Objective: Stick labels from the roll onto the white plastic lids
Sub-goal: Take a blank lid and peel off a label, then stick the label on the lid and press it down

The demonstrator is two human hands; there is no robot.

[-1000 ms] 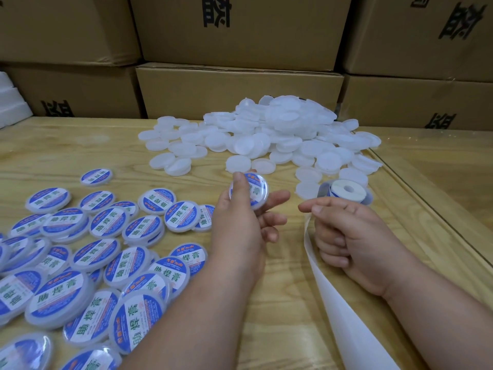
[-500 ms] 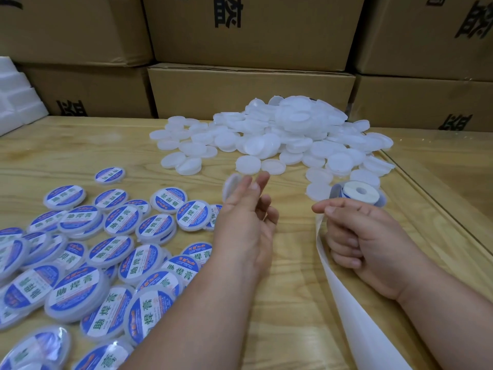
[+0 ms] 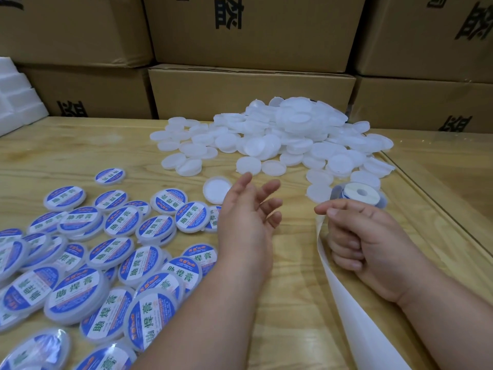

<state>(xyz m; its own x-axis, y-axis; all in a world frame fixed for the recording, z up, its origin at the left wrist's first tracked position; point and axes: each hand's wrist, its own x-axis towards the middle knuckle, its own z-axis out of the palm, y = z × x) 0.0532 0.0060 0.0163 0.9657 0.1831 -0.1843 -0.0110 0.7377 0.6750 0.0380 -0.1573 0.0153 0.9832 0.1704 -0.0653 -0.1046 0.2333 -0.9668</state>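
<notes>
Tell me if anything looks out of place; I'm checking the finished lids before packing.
One lid lies just beyond the open left hand, hollow side up, so no label shows, at the edge of the labelled lids, which lie face up. The right hand pinches the backing strip. Nothing looks spilled or damaged.

Soft even light, wide-angle edge warping

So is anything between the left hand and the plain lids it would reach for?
Nothing visible. The left hand is open over bare table, with one upturned lid beside its fingers and the unlabelled pile beyond.
</notes>
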